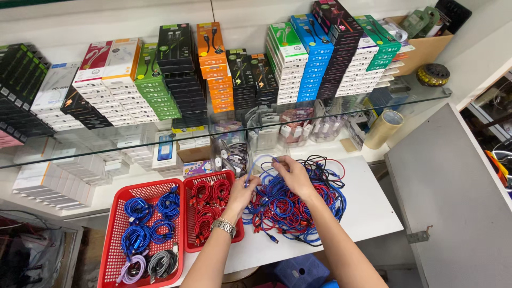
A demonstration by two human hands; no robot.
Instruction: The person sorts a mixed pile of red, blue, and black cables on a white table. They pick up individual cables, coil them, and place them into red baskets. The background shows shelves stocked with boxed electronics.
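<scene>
This is a small shop for phone accessories, because many stacked retail boxes stand on a glass shelf and sorted cables fill red baskets on the white worktop.

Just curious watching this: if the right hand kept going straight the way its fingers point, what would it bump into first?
The right hand, holding a blue cable, points up and left. It would probably first meet the clear container of small packets beneath the glass shelf, though depth is unclear.

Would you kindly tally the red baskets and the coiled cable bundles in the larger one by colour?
Red baskets: 2
Blue bundles: 4
Lilac bundles: 1
Grey bundles: 1
Total: 8
</scene>
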